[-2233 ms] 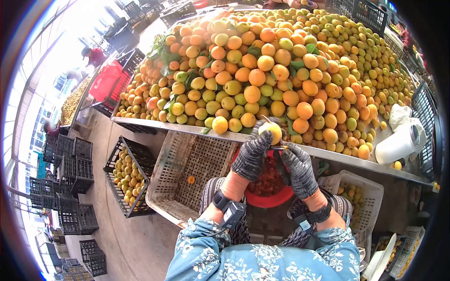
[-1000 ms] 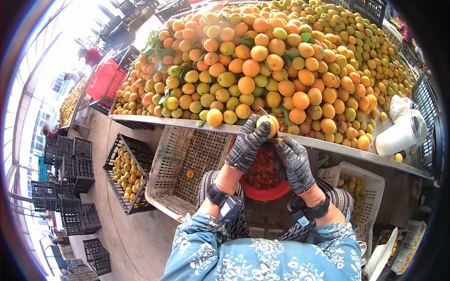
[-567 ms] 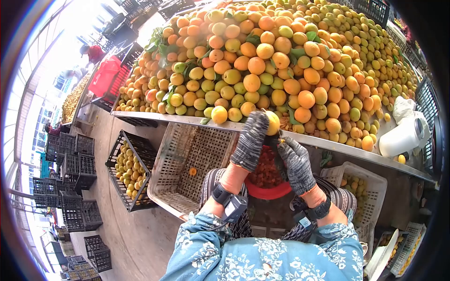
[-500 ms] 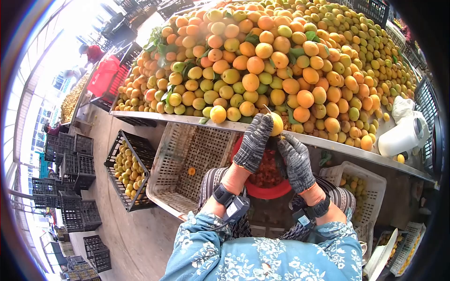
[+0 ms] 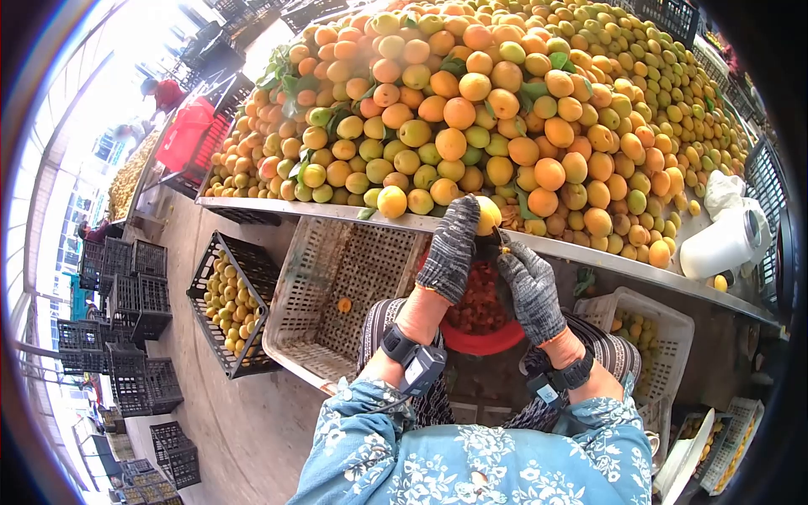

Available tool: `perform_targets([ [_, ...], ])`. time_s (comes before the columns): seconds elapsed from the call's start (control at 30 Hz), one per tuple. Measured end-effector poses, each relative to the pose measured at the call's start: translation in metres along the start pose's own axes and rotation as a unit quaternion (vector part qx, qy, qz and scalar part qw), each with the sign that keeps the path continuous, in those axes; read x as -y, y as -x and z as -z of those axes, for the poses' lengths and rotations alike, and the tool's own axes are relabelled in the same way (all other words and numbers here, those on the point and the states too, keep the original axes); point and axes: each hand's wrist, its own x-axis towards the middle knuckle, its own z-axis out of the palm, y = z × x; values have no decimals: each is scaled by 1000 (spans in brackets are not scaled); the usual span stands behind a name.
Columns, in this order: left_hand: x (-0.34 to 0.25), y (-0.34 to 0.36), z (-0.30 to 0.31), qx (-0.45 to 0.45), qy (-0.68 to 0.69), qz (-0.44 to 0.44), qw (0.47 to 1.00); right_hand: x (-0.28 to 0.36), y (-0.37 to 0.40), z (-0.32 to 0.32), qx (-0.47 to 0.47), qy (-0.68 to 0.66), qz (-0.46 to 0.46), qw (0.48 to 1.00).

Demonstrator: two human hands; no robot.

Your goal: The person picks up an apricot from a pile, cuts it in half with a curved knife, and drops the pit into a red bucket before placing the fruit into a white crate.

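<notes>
I see grey-gloved left hand (image 5: 453, 246), frame centre, curled around round yellow fruit (image 5: 488, 216): likely light, firm, bruisable; cup sides. Grey-gloved right hand (image 5: 530, 284): fingers bent, hold unclear.

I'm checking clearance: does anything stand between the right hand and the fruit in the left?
Only what looks like a slim tool in the right hand, beside the fruit; the dark patch below is unclear.

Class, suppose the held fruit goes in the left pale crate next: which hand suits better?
Likely the left hand: it holds the fruit and is nearer the crate than the right hand.
</notes>
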Motion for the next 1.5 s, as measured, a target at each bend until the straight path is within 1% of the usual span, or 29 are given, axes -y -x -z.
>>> perform_targets([
  [0.03,1,-2,1,-4,-31,-16,999,0,-2,0,-2,1,0,1000],
  [0.1,1,-5,2,-9,-61,-33,998,0,-4,-3,-57,211,201,955],
  [0.13,2,-6,3,-2,-81,-60,995,5,-3,-4,-57,211,200,955],
  [0.2,5,-6,3,4,-99,-86,991,20,2,-4,-44,380,152,911],
  [0.33,-2,5,-15,-30,-42,-81,995,12,0,-11,-50,371,164,913],
  [0.4,-3,6,-16,-47,-30,-71,996,-1,-1,-16,-63,206,146,966],
  [0.43,-2,4,-13,-45,-35,-69,996,0,0,-18,-63,206,146,965],
  [0.5,0,2,-8,-43,-41,-66,996,-1,3,-21,-48,39,-1,998],
  [0.53,0,3,-9,-36,-16,-59,997,-7,3,-22,-48,38,-2,998],
  [0.6,-1,7,-12,-29,9,-52,998,-20,1,-24,-64,0,63,996],
  [0.7,-5,17,-21,-1,68,-34,997,-19,3,-22,-48,-55,33,997],
  [0.73,-6,17,-19,42,93,-1,995,-16,4,-22,-49,-55,34,997],
  [0.77,-5,16,-17,84,117,33,989,-10,6,-23,-45,-92,4,995],
  [0.83,-2,17,-18,51,136,31,989,0,9,-22,-40,-129,-24,991],
  [0.87,-1,17,-20,17,155,30,987,5,11,-21,-22,-157,-78,984],
  [0.9,-2,18,-21,18,154,31,987,10,13,-19,-3,-184,-131,974],
  [0.93,-5,21,-25,46,150,51,986,20,15,-17,-4,-184,-130,974],
  [1.0,-4,19,-26,75,142,68,985,39,15,-14,32,-333,-217,917],
  [1.03,3,11,-20,10,134,40,990,37,11,-12,35,-334,-214,917],
  [1.07,5,5,-19,-57,126,13,990,33,7,-6,45,-195,-144,969],
  [1.1,5,-3,-16,-97,161,-1,982,30,3,1,54,-52,-70,995],
  [1.13,-1,-4,-12,-96,162,-4,982,30,1,9,56,-52,-68,995],
  [1.2,-17,0,3,1,59,25,998,34,0,26,44,-37,-66,996],
  [1.27,-18,-3,6,-3,34,36,999,50,-5,37,32,-85,-80,993],
  [1.33,-14,3,0,40,-53,95,993,54,-14,42,-3,116,57,992],
  [1.37,-9,3,1,101,-64,121,986,55,-18,41,-8,117,55,992],
  [1.43,4,9,-12,83,-63,113,988,55,-25,36,20,144,165,975],
  [1.47,7,12,-19,62,-63,103,991,55,-26,38,18,146,164,975],
  [1.5,3,13,-18,47,-79,163,982,54,-26,39,48,166,146,974],
])
